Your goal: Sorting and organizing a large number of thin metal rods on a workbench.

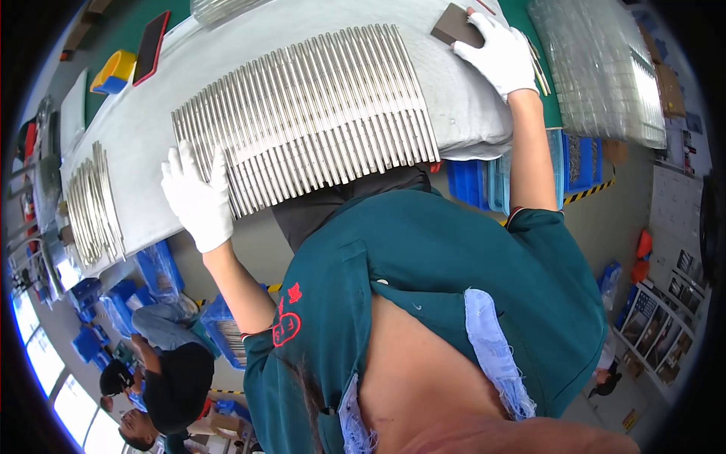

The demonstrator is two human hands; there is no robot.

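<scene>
A long row of slim silvery metal rods (310,113) lies side by side on the white cloth-covered table (461,106). My left hand (198,198), in a white glove, rests at the row's left end with its fingers apart, the fingertips touching or just over the outermost rods. At the far right of the table, my white-gloved right hand (499,57) grips a dark brown block (454,26), thumb on its near side and fingers at its far side. A smaller bunch of rods (94,204) lies apart at the table's left end.
Yellow-and-blue tape rolls (115,69) and a red-edged phone-like slab (151,47) sit at the far left. Clear plastic packaging (601,68) is stacked at the right. Blue bins (469,181) stand below the table edge. Other people (178,378) are at the lower left.
</scene>
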